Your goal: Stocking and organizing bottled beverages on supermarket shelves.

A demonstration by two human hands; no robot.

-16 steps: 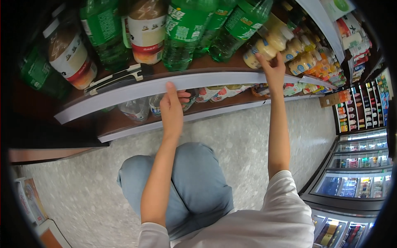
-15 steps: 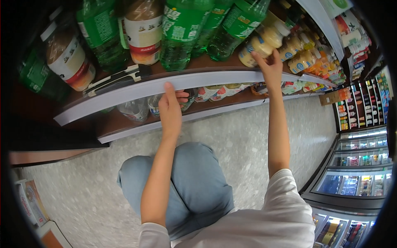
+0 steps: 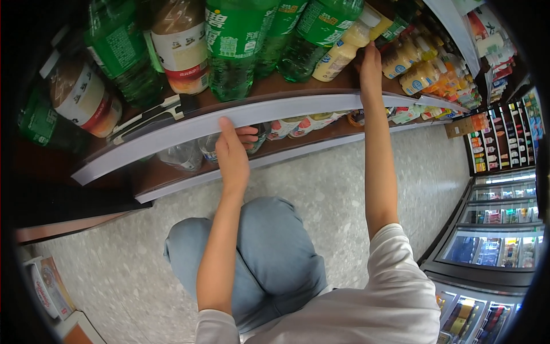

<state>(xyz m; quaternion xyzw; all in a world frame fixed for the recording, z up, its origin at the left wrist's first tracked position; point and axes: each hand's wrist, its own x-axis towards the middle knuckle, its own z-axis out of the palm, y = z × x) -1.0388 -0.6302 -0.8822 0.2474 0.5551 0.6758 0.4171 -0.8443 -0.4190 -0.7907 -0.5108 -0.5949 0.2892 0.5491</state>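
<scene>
My left hand (image 3: 234, 155) rests at the shelf's pale front rail (image 3: 269, 113). Its thumb lies against the rail and its fingers are loosely bent and apart below it, with nothing held. My right hand (image 3: 371, 71) reaches over the rail into a gap just right of a pale-yellow drink bottle (image 3: 334, 62), which leans on the shelf. Whether the fingers touch that bottle is hard to see, as they are partly hidden and in shadow. Large green soda bottles (image 3: 234, 57) stand left of it. More small yellow bottles (image 3: 400, 61) sit right of my hand.
Brown-drink bottles (image 3: 181, 57) and a black-and-white shelf fitting (image 3: 154, 117) are at the left. A lower shelf holds clear bottles (image 3: 182, 156) and packs. My bent knees (image 3: 275, 241) are over the grey floor (image 3: 321, 183). Glass-fronted coolers (image 3: 492, 246) stand at the right.
My right hand has come off the front of the yellow bottle and moved deeper, to its right side. The view has shifted slightly; my left hand stays at the rail.
</scene>
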